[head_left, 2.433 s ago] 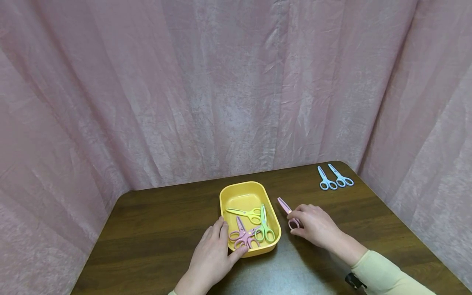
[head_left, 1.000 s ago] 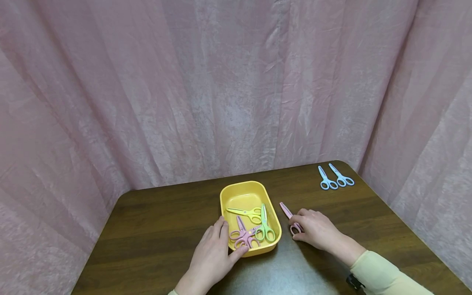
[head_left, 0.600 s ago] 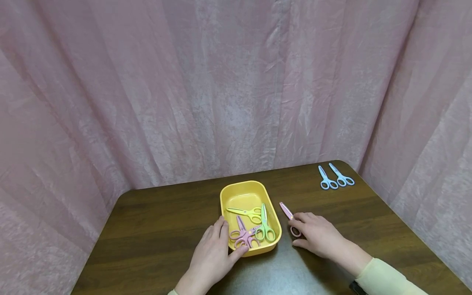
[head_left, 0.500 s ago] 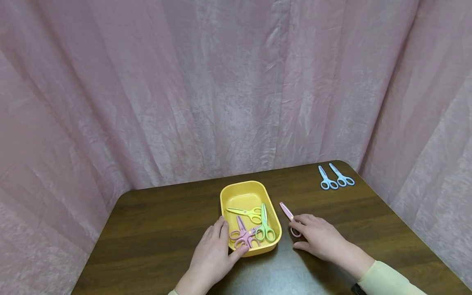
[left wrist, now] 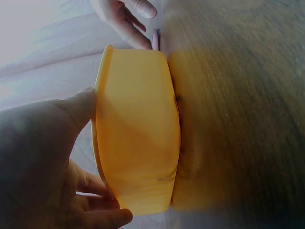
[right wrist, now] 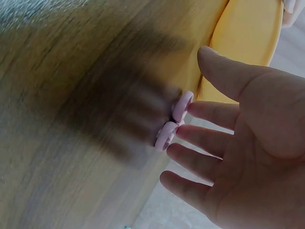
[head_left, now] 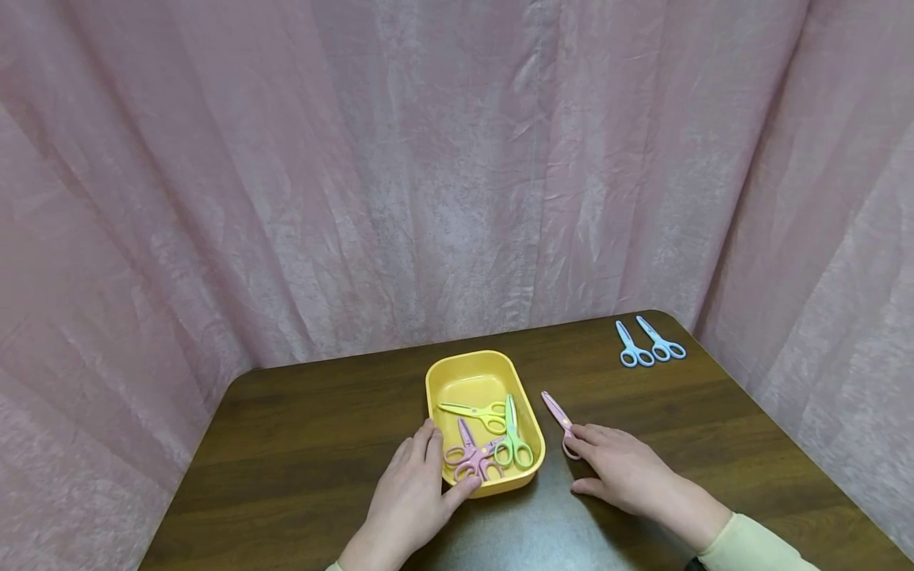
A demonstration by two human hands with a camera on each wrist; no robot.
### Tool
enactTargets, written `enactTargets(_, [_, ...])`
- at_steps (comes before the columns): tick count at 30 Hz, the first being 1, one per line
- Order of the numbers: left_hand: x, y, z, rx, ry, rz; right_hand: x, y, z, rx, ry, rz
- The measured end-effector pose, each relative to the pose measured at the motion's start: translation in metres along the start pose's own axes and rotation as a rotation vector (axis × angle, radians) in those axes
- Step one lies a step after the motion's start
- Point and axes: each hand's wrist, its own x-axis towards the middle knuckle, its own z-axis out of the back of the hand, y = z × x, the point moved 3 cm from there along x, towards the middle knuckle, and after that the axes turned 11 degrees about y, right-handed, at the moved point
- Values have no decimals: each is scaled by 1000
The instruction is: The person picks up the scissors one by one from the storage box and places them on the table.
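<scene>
Pink curtain [head_left: 457,174], one: hung in folds behind and to both sides.
Bench [head_left: 314,428], one: dark wood grain, rounded far corners.
Yellow tray [head_left: 474,364], one: deep, rounded corners, set on the bench near its middle.
Left hand [head_left: 412,496]: at the tray's near left corner, holding it, thumb over the near rim, fingers against the left side.
Right hand [head_left: 630,474]: right of the tray, fingers extended and parted, thumb standing well off; fingertips at the handle rings of the pink scissors [head_left: 557,410], no grip closed round them.
Pale green sleeve [head_left: 751,542]: on the right forearm.
Scissors, similar in size:
– Pink, one pair: lying on the bench just right of the tray, blades together, tips toward the far side.
– Blue scissors [head_left: 660,340], two pairs: side by side near the far right corner, tips away.
– Green scissors [head_left: 511,434], one pair: in the tray, along its right wall.
– Yellow scissors [head_left: 471,411], one pair: in the tray, lying crosswise, handles right.
– Mauve scissors [head_left: 474,454]: in the tray's near end, parts overlapping; count cannot be told.
</scene>
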Motion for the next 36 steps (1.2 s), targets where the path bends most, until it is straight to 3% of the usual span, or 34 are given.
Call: enactTargets(36, [0, 0, -1, -5, 11, 3, 13, -10, -1, 32, 8, -51])
